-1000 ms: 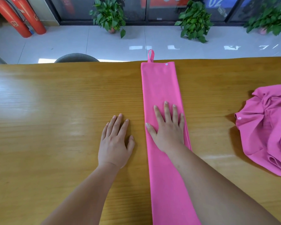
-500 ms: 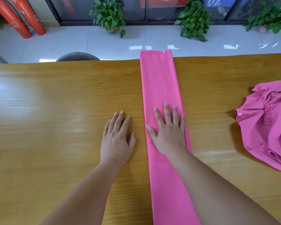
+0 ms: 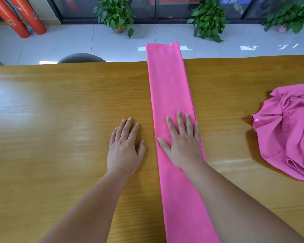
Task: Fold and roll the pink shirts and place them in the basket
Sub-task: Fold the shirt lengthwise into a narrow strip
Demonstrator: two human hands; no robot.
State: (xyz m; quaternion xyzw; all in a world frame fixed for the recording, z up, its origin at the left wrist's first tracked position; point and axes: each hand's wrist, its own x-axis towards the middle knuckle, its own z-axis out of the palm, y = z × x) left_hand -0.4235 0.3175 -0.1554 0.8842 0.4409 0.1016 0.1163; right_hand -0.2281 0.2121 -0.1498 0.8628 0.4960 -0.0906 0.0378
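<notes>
Now the right grip presses flat, fingers straight, on the folded shirt, which runs ahead of and behind it; the left grip lies flat on the desk beside. Roll tightly from one end, I judge, keeping edges aligned.

Office or commercial lobby-type interior, not home. Large glossy wooden table in foreground. Beyond it, pale polished tile floor reflecting light. Dark-framed glass frontage along far side, partial printed digits behind glass. Three potted green plants lined up against glass. Two red fire extinguishers far left. Grey chair back at table's far edge.
</notes>
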